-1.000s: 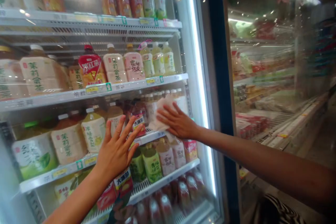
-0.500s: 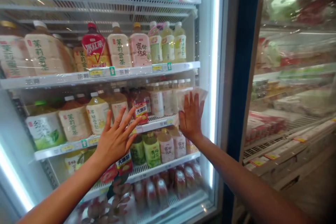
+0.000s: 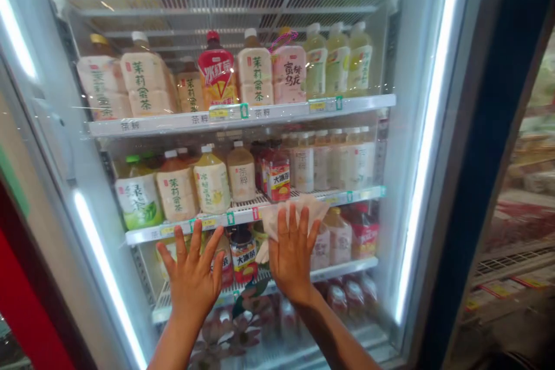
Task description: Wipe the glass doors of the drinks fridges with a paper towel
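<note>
A glass fridge door (image 3: 403, 144) stands in front of me, with shelves of bottled tea drinks behind it. My left hand (image 3: 193, 274) lies flat on the glass, fingers spread, holding nothing. My right hand (image 3: 292, 254) presses a white tissue (image 3: 299, 211) flat against the glass, a little right of the left hand, fingers stretched upward. The tissue sticks out above the fingertips and below the thumb side.
A white shelf (image 3: 243, 115) carries large tea bottles and a red-labelled bottle (image 3: 217, 72). A dark blue door frame (image 3: 489, 144) runs down the right side, with another chiller (image 3: 520, 243) beyond. A red panel (image 3: 26, 312) is at the lower left.
My right hand slid the tissue from the right edge of the glass down and left toward the middle. My left hand shifted lower. My view turned to face the door squarely.
</note>
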`<act>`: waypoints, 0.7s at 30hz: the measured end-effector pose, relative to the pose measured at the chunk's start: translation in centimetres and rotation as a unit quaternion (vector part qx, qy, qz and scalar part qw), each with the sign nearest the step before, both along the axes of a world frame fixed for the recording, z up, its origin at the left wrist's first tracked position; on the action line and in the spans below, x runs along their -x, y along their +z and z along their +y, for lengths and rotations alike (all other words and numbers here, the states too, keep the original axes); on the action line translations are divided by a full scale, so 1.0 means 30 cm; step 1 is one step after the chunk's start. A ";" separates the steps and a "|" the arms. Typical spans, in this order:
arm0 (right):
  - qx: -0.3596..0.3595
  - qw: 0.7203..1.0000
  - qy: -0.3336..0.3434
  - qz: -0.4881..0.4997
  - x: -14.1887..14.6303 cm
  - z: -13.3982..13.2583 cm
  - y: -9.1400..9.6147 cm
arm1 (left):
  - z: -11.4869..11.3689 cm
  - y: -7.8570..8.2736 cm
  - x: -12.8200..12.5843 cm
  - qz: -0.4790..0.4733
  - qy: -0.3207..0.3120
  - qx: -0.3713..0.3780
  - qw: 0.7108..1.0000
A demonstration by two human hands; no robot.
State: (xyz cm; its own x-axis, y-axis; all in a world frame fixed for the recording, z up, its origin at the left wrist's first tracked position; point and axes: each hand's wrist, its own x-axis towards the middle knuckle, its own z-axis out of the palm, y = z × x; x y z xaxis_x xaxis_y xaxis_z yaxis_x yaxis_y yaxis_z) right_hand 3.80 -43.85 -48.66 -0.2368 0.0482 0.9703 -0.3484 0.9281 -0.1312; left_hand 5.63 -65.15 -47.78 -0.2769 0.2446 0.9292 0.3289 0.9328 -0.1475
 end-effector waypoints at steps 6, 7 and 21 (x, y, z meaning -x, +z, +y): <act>-0.042 0.999 -0.003 0.000 -0.011 -0.224 0.067 | -0.085 -0.046 -0.025 -0.017 0.001 -0.073 0.997; -0.041 0.999 -0.007 -0.001 -0.010 -0.250 0.081 | -0.096 -0.048 -0.030 -0.015 -0.001 -0.084 0.996; -0.099 0.994 0.024 -0.036 -0.024 -0.332 -0.083 | -0.143 -0.135 -0.025 -0.021 -0.023 -0.120 0.992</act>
